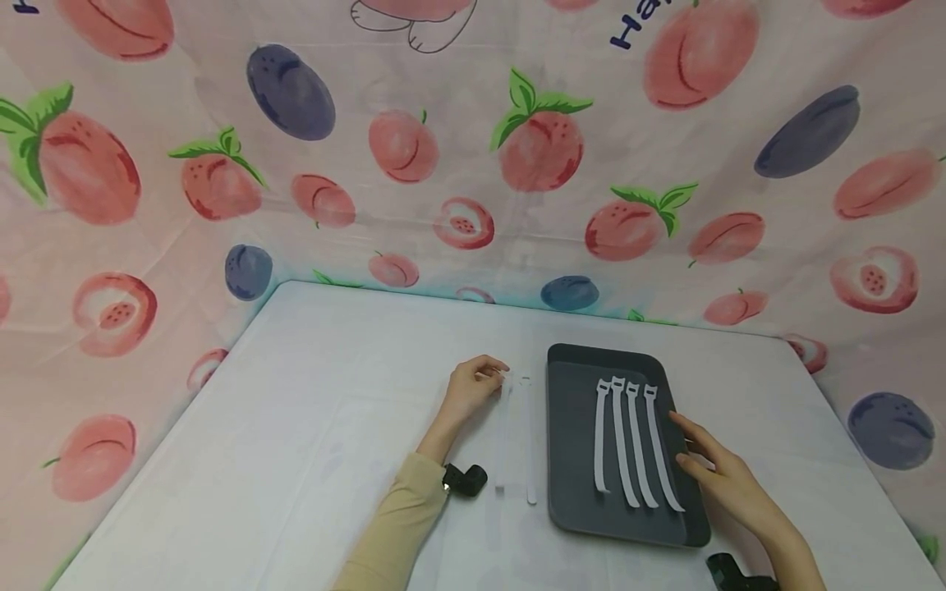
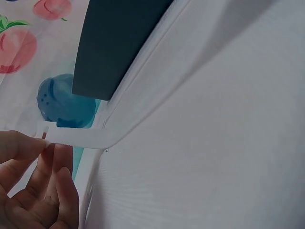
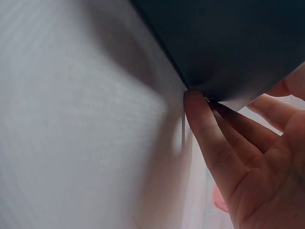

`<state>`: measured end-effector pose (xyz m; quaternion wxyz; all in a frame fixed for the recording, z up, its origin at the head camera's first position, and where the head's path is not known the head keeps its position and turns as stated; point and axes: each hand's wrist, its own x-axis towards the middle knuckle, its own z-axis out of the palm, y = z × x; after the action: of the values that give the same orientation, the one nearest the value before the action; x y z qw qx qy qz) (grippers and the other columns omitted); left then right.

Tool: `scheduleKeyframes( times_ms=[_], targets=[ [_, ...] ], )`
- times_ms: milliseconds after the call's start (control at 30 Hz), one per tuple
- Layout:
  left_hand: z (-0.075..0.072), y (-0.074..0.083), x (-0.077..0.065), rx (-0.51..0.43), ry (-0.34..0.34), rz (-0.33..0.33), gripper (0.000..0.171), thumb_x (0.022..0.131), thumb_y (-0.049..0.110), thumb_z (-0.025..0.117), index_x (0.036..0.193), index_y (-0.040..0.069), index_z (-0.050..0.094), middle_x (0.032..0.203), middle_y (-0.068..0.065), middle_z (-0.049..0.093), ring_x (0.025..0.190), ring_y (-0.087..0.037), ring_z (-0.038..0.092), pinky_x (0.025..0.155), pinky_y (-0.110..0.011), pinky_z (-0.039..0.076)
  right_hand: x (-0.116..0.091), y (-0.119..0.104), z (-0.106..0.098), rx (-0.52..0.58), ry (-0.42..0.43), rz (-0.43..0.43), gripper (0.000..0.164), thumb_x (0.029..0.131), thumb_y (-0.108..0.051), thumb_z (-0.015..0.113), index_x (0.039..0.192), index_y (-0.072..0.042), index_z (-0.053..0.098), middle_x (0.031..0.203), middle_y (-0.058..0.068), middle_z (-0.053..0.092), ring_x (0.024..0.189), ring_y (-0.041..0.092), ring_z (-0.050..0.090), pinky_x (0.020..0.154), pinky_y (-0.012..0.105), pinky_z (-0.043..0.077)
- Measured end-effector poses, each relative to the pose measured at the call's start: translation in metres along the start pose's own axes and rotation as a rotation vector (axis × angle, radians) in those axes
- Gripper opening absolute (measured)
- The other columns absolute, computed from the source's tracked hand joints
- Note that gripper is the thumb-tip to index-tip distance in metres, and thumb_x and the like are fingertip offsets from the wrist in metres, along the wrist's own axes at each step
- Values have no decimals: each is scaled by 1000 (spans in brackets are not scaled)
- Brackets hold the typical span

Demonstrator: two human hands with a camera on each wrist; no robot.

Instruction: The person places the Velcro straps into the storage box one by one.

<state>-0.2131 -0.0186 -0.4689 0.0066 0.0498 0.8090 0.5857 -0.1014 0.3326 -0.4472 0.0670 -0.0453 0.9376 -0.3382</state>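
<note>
My left hand (image 1: 470,387) is left of the dark grey tray (image 1: 580,525), pinching the slotted head of a white cable-tie strap (image 2: 81,137) between thumb and fingertips. In the left wrist view the strap runs from the fingertips toward the tabletop. Another white strap (image 1: 530,460) lies on the table between that hand and the tray. Several similar straps (image 1: 621,443) lie side by side in the tray, slotted heads toward the back. My right hand (image 1: 727,476) touches the tray's right side; in the right wrist view its fingers (image 3: 209,133) are fairly straight, with fingertips at the tray's edge.
The white table (image 1: 355,361) backs onto a hanging cloth (image 1: 458,82) printed with peaches and dark blue fruit. Black camera mounts (image 1: 466,480) sit at both wrists. The tray rests near the table's right half.
</note>
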Motion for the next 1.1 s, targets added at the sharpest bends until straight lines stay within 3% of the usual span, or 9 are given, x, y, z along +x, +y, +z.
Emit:
scheduleKeyframes(
  times_ms=[500,967,1100],
  targets=[
    [-1,2,-4,-73,16,-5,18,80,1,57,94,6,68,82,-16,64,67,-27,67,55,-19,46,1,-1,0,-17,-8,20,60,94,-36,46,146,-24,19,146,23,28,121,50,40,84,65,39],
    [-8,13,-8,-106,41,-2,16,82,4,60,95,8,68,85,-14,64,67,-21,66,54,-20,44,2,-2,0,-10,-8,10,59,94,-33,47,146,-22,20,146,24,28,121,51,39,84,64,40],
    [-10,18,-9,-109,26,-8,17,82,5,59,95,10,68,85,-14,64,71,-29,67,55,-20,43,1,-2,0,-10,-11,13,59,94,-33,47,146,-22,20,146,24,28,121,52,39,84,63,42]
  ],
)
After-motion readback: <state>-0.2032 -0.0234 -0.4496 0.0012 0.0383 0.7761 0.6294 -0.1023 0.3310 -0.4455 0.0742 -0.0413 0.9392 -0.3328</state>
